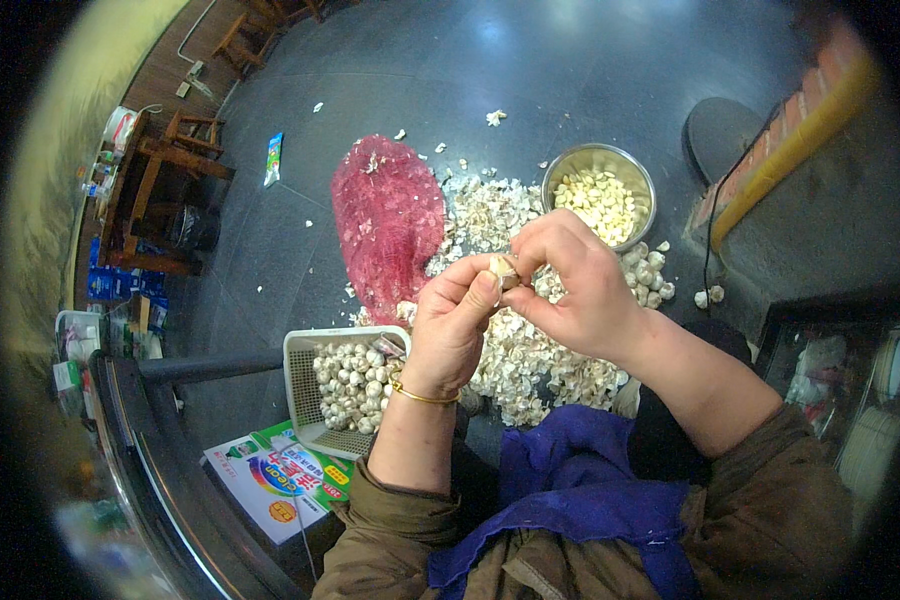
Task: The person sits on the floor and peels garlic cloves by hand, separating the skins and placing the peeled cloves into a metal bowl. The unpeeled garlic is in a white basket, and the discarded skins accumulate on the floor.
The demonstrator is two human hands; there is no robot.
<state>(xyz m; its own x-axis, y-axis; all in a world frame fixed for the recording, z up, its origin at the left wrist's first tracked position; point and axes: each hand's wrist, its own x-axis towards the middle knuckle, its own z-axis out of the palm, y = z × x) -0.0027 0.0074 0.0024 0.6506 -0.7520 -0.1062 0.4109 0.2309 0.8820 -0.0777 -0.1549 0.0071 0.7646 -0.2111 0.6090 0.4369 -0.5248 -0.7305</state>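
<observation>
A pale garlic clove with some of its skin on is pinched between the thumb and forefinger of my left hand. Against the clove's right side, my right hand has its thumb and fingertips closed on it; the exact contact is partly hidden. Beneath both hands spreads a heap of dry garlic skins. Beyond my right hand stands a round steel bowl holding many peeled cloves. Whole garlic bulbs fill much of a white plastic basket left of my left wrist.
A red mesh sack lies flat on the dark floor beyond my left hand. More bulbs sit beside the bowl. A printed carton is near the basket. Wooden furniture stands far left; a brick-edged ledge borders the right.
</observation>
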